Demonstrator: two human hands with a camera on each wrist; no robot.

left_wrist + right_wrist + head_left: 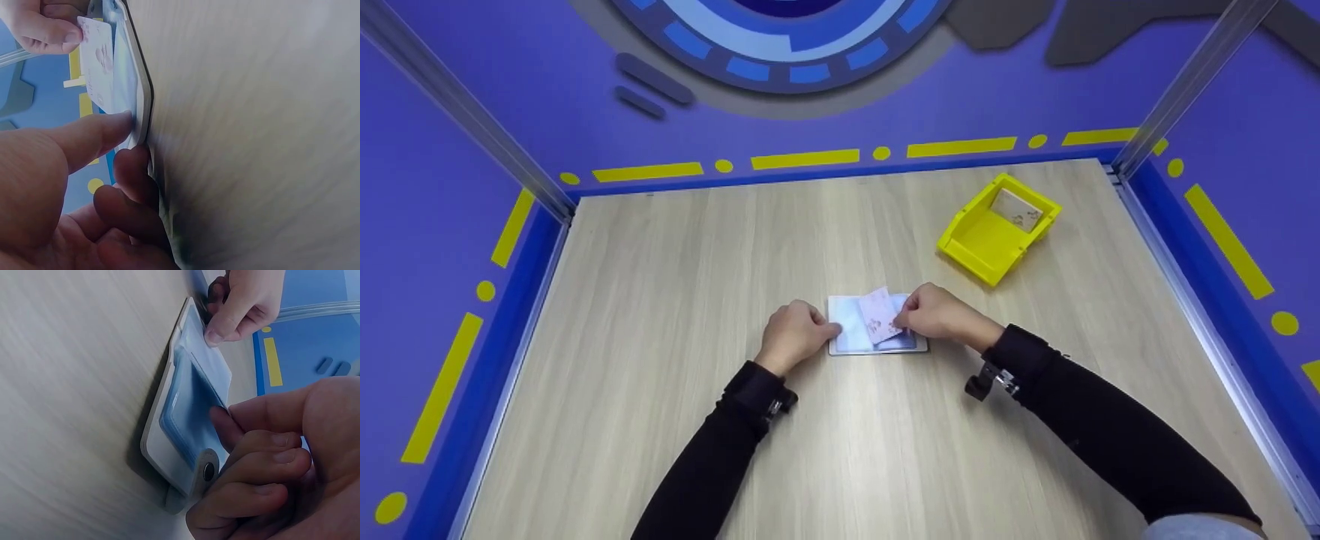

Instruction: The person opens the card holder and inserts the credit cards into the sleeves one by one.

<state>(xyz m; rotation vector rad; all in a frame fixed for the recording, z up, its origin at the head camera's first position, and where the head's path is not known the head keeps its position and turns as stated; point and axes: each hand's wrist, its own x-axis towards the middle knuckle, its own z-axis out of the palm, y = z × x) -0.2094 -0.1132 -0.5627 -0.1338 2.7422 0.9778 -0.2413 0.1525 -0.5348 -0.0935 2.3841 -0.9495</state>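
An open card holder (849, 339) with clear plastic sleeves lies flat on the table. My left hand (796, 335) grips its left edge, thumb on top of the sleeve and curled fingers at the rim. A pale pink card (97, 63) with a small reddish print is pinched between the thumb and index finger of my right hand (936, 311). That card stands tilted above the middle of the holder; whether its lower edge is inside a sleeve I cannot tell. In the right wrist view, a snap strap (205, 472) sticks out from the holder's near side.
Behind and right of the holder stands a yellow bin (982, 241). A printed card (1017, 210) leans inside it at the back. Blue panels (877, 120) with metal posts border the wooden table (675, 262) at the back and both sides.
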